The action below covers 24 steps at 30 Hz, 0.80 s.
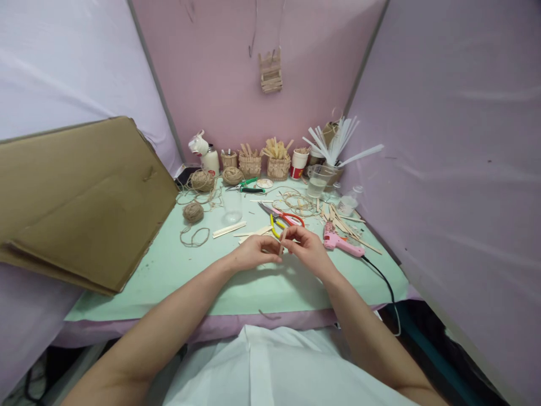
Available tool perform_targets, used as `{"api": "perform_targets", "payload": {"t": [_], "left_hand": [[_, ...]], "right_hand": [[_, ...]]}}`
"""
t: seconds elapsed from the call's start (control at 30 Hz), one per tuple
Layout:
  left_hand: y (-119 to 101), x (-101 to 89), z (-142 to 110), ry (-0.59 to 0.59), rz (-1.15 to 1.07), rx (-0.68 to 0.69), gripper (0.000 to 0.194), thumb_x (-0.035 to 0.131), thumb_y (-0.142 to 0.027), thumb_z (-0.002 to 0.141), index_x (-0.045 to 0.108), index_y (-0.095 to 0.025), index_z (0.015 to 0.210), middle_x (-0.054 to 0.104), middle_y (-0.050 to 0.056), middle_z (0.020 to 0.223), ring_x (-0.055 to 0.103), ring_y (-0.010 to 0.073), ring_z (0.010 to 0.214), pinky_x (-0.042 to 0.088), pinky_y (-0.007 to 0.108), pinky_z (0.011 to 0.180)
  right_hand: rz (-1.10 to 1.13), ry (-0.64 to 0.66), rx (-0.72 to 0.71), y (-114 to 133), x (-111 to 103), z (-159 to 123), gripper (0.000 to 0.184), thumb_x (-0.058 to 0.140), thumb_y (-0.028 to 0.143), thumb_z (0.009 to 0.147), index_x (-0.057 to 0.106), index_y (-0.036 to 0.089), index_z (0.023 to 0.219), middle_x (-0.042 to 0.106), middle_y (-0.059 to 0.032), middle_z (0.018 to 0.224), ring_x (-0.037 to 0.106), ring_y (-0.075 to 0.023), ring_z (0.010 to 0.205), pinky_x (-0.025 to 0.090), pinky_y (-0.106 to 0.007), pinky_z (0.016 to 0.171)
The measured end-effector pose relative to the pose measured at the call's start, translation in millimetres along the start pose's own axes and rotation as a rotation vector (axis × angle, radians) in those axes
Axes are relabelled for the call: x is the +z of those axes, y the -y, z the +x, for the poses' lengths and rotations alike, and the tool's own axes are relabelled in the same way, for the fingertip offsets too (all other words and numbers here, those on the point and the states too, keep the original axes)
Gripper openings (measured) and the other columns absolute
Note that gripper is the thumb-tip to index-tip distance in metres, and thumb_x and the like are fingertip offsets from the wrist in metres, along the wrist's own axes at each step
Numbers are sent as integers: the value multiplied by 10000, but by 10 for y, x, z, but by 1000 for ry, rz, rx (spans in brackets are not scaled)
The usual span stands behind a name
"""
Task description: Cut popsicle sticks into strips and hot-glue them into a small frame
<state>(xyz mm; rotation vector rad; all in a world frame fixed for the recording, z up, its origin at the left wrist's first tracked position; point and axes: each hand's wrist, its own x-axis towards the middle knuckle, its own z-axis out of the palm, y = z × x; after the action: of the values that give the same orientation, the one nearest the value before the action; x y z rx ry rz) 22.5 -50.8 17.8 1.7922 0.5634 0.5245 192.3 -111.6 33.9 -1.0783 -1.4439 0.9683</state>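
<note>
Over the front middle of the green tabletop, my left hand [258, 252] and my right hand [305, 247] meet around a short wooden craft stick [282, 246]. The stick stands nearly upright between their fingertips, and both hands are closed on it. Just beyond the hands lie yellow-handled pliers [275, 226] and red-handled scissors [292, 219]. Loose craft sticks [229, 229] rest on the cloth past my left hand. To the right of my right hand lies a pink glue gun [342, 243].
Twine balls [193, 212] and a clear plastic cup [232, 207] stand at the left. Holders of sticks [278, 168] line the back. At the right are a water cup [318, 181] and scattered sticks [344, 223]. A large cardboard sheet [84, 203] leans over the left edge.
</note>
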Motion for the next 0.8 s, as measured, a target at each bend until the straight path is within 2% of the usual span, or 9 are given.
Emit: {"api": "perform_targets", "payload": {"t": [0.2,0.43,0.8], "left_hand": [[45,85,-6,-123,209,47,117,609,-191,699,658,-123,781,646,2,711,584,119,675,451,216,650],[23,116,-36,-110,399,59,110,566,-205,722,651,-141,751,613,-22,638,530,101,607,380,191,577],[0,119,-48,-112,508,86,107,578,-215,725,667,-161,749,629,-20,656,510,95,599,356,188,586]], "right_hand": [[-146,-27,-67,-29,21,-57,69,590,247,785,575,187,816,600,-13,805,574,-143,747,484,-270,678],[-239,-7,-64,-28,7,-104,54,581,239,780,579,193,808,611,-20,815,590,-154,770,498,-279,686],[-308,4,-71,13,-4,-151,29,589,224,777,592,196,786,629,-10,803,598,-146,756,489,-274,676]]}}
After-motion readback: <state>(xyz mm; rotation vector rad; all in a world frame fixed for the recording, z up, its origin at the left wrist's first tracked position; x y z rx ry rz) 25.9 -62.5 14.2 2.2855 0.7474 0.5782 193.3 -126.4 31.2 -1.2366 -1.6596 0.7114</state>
